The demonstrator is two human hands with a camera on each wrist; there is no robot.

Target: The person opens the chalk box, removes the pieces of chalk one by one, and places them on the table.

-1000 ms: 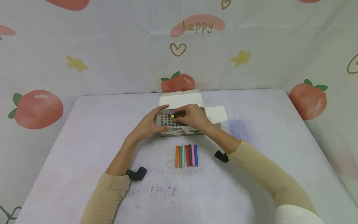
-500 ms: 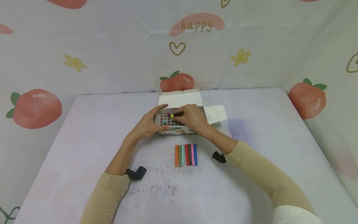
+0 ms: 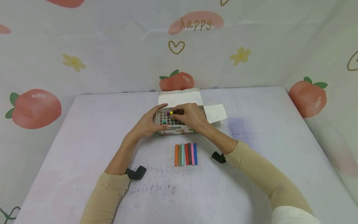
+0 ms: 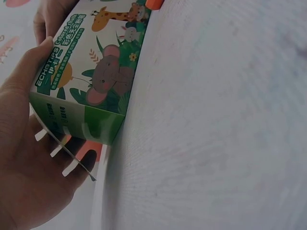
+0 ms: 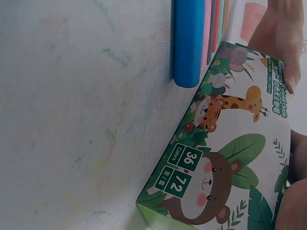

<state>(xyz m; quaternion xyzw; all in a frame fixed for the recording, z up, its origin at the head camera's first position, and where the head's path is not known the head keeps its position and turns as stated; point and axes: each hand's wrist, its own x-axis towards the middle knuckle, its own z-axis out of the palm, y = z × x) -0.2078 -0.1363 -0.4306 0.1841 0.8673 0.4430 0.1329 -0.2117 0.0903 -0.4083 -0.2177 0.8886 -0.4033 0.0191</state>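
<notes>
A chalk box (image 3: 179,131) with animal pictures stands at the table's middle, its lid folded back over a tray of round holes. My left hand (image 3: 146,124) holds its left end, the thumb on the front top edge. My right hand (image 3: 193,117) reaches over the tray and pinches a yellow chalk stick (image 3: 171,113) that pokes up from the holes. A purple chalk (image 3: 168,113) and a teal chalk (image 3: 164,121) also stand in the tray. The right hand covers much of the tray's right side. In the left wrist view, the box front (image 4: 98,67) shows beside the left thumb.
Several loose chalks lie side by side in front of the box, among them a red chalk (image 3: 186,154) and a blue chalk (image 5: 186,48). A white side flap (image 3: 215,113) sticks out to the right, and the lid (image 3: 180,97) lies back towards the curtain.
The yellow chalk in my right hand stands slightly higher over the tray than before. My left hand keeps its place on the box, and the loose chalks have not moved.
</notes>
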